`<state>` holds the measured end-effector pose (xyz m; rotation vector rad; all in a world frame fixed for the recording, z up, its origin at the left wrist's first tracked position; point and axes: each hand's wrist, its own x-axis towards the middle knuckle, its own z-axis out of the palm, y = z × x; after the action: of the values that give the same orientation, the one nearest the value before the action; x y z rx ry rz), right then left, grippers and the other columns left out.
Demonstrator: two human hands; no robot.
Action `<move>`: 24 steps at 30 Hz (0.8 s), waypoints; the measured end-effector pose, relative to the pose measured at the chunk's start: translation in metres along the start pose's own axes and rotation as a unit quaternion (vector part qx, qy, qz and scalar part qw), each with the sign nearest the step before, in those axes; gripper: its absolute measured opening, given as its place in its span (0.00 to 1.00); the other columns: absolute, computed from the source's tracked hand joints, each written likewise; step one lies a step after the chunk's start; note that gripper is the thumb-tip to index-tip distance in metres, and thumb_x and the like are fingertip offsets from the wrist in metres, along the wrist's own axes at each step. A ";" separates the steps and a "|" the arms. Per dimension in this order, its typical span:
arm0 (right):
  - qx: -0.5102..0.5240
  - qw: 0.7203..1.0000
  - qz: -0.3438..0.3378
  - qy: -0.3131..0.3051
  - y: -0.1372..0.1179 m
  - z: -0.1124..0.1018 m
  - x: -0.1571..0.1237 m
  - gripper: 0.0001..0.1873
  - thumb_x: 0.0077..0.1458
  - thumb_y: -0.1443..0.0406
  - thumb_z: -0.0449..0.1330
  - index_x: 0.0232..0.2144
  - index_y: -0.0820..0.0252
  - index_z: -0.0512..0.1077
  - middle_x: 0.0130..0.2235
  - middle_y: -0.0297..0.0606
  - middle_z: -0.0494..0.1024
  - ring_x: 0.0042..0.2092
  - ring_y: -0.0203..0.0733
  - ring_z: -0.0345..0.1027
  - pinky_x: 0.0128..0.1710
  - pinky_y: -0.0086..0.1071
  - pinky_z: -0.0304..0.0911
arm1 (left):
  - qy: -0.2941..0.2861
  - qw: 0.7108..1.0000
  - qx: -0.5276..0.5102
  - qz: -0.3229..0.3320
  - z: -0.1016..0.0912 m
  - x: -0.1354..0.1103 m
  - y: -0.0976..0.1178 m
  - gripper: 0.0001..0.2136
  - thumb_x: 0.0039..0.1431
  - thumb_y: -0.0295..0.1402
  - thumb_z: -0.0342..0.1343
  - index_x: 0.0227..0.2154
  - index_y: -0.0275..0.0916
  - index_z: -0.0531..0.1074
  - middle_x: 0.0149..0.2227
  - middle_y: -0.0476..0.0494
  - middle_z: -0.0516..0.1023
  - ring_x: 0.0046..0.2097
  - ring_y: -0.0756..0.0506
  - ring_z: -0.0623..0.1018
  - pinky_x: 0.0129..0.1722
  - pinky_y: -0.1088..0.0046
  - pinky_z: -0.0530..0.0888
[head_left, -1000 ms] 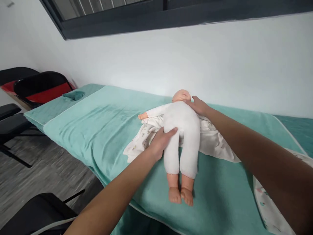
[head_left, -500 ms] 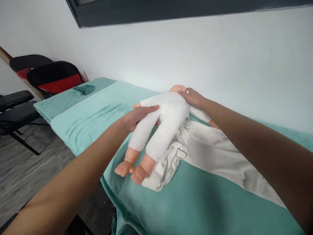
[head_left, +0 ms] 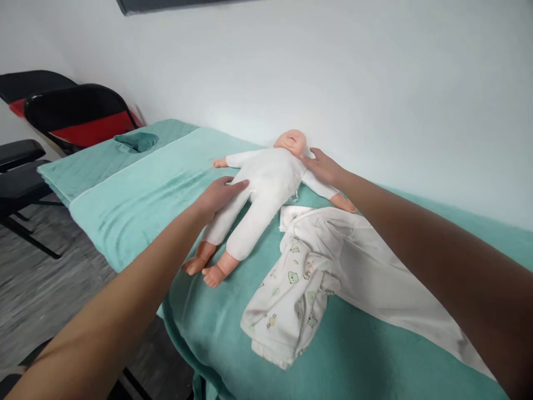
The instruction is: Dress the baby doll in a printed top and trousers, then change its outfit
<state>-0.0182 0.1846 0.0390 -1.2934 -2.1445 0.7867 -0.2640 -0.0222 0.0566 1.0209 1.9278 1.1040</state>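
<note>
A doll (head_left: 270,180) in a white body lies on its back on a bed (head_left: 162,194) covered in teal cloth, its head close to the wall (head_left: 333,78) and its feet pointing toward the near edge. Its arms are spread out to both sides.

The left hand (head_left: 220,195) rests at the doll's hip, with the thumb over the top of the thigh and the other fingers along the outer side. The right hand (head_left: 325,165) touches the doll at the shoulder, just beside the chin, its fingers somewhat apart. The undersides of both hands are hidden, so I cannot tell whether either one grips the doll or only lies against it.

Near the doll's legs, on the right, is a crumpled garment (head_left: 291,289) with small green printed figures. Plain white cloth (head_left: 391,272) stretches from it under the right forearm; whether they are one piece is unclear.

Beyond the far left end of the bed stands a black chair (head_left: 79,103) with a red band across its back.
</note>
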 end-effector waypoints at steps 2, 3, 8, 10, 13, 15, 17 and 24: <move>-0.070 0.996 0.063 0.002 0.019 -0.022 -0.026 0.34 0.64 0.41 0.45 0.51 0.62 0.69 0.48 0.51 0.80 0.48 0.51 0.74 0.52 0.43 0.64 | 0.117 0.984 0.073 0.113 0.006 -0.034 -0.006 0.21 0.60 0.43 0.59 0.52 0.38 0.72 0.55 0.37 0.76 0.53 0.38 0.77 0.56 0.57 0.71; -0.117 0.990 0.081 -0.014 0.029 -0.034 -0.043 0.33 0.66 0.42 0.42 0.44 0.63 0.71 0.43 0.51 0.81 0.43 0.49 0.74 0.49 0.42 0.65 | 0.141 0.973 0.083 0.165 0.010 -0.056 -0.010 0.18 0.62 0.43 0.56 0.52 0.41 0.72 0.56 0.40 0.76 0.54 0.40 0.76 0.56 0.59 0.71; -0.232 0.965 0.108 -0.051 0.061 -0.080 -0.141 0.29 0.62 0.42 0.48 0.31 0.60 0.72 0.37 0.52 0.79 0.39 0.52 0.72 0.42 0.46 0.63 | -0.027 0.958 0.177 0.226 0.053 -0.148 -0.045 0.22 0.58 0.50 0.58 0.48 0.40 0.75 0.51 0.38 0.77 0.54 0.37 0.74 0.57 0.57 0.70; -0.240 0.964 0.088 -0.073 0.058 -0.086 -0.174 0.23 0.60 0.46 0.55 0.36 0.59 0.74 0.41 0.49 0.80 0.41 0.52 0.73 0.42 0.43 0.64 | -0.075 0.944 0.218 0.237 0.069 -0.162 -0.053 0.19 0.59 0.49 0.58 0.42 0.38 0.77 0.47 0.37 0.77 0.52 0.36 0.74 0.56 0.56 0.70; -0.243 0.964 0.038 -0.103 0.037 -0.088 -0.212 0.16 0.58 0.58 0.60 0.47 0.56 0.74 0.50 0.44 0.79 0.48 0.53 0.73 0.47 0.41 0.64 | -0.085 0.925 0.231 0.289 0.083 -0.173 -0.049 0.14 0.61 0.44 0.57 0.38 0.37 0.76 0.47 0.36 0.77 0.53 0.37 0.73 0.56 0.56 0.70; -0.251 0.963 -0.004 -0.098 0.014 -0.089 -0.235 0.17 0.59 0.62 0.58 0.51 0.54 0.73 0.54 0.42 0.77 0.53 0.54 0.70 0.51 0.41 0.62 | -0.081 0.892 0.226 0.383 0.087 -0.184 -0.035 0.10 0.60 0.39 0.59 0.38 0.38 0.76 0.53 0.36 0.74 0.58 0.37 0.69 0.60 0.56 0.68; -0.261 0.959 -0.076 -0.078 -0.013 -0.093 -0.262 0.17 0.62 0.63 0.54 0.51 0.53 0.73 0.54 0.41 0.76 0.54 0.52 0.70 0.50 0.40 0.63 | -0.089 0.835 0.234 0.490 0.091 -0.200 -0.017 0.08 0.59 0.36 0.60 0.38 0.40 0.76 0.62 0.37 0.66 0.66 0.36 0.62 0.64 0.54 0.63; -0.319 0.929 -0.172 -0.079 -0.095 -0.124 -0.367 0.15 0.65 0.62 0.50 0.45 0.51 0.75 0.46 0.36 0.77 0.37 0.39 0.71 0.33 0.31 0.58 | -0.070 0.688 0.361 0.626 0.108 -0.234 0.034 0.07 0.64 0.31 0.52 0.39 0.42 0.75 0.47 0.39 0.75 0.54 0.38 0.73 0.63 0.48 0.61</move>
<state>0.1616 -0.1550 0.1457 -1.0962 -2.7883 0.0325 -0.0561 -0.1761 0.0840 3.0231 1.3400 0.7176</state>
